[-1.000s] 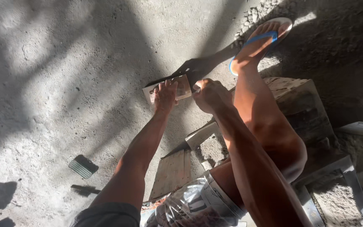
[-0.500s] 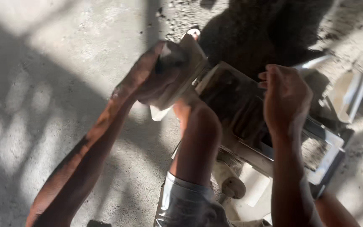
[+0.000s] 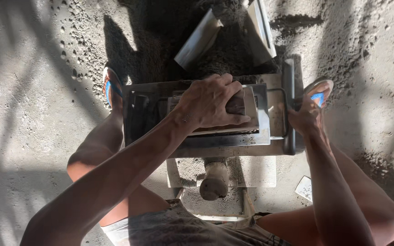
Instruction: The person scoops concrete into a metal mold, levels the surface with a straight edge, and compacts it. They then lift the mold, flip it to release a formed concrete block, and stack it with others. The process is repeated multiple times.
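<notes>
Nearest you, between your knees, a stubby grey cylinder (image 3: 214, 181) sticks out from the front of the metal press (image 3: 270, 136), caked in the same dust as the frame under it. Just above it, your left hand (image 3: 210, 102) lies spread, palm down, over a flat brown slab (image 3: 245, 107) sitting in the open box of the press; the fingers are curled over its far edge, so you are pressing and steadying it, which keeps it seated level in the frame. Your right hand (image 3: 304, 120) is closed around the dark upright bar (image 3: 289, 107) at the right end of the press, a grip that suits pulling or bracing against it. Your feet in blue-strapped sandals (image 3: 110, 89) are planted on either side, so the press sits squarely between your legs. Beyond it, two pale metal trays (image 3: 199, 38) lean in a heap of dark damp mix (image 3: 160, 36), within reach of the box, on the rough concrete floor (image 3: 33, 91).
</notes>
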